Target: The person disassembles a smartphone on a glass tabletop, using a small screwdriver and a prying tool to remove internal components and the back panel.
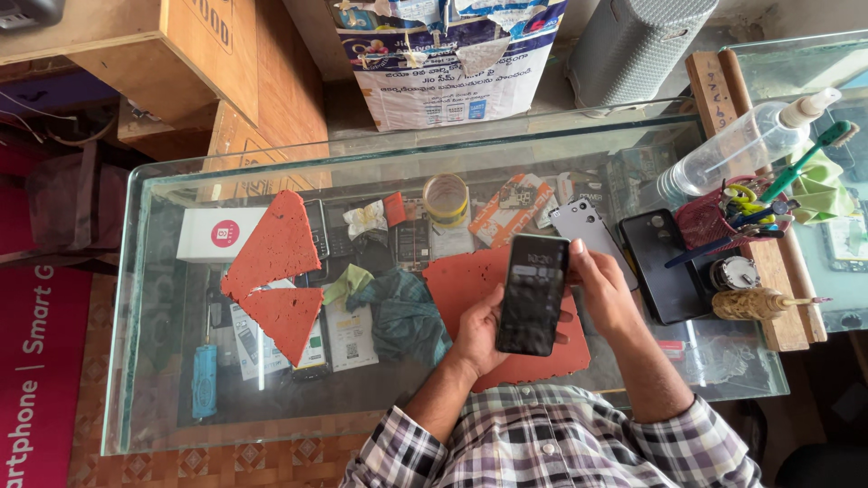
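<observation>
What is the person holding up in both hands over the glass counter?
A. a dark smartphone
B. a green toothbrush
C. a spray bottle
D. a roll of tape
A: the left hand and the right hand grip a dark smartphone above the red mat, while the tape roll, the spray bottle and the green toothbrush stay untouched on the glass counter.
</observation>
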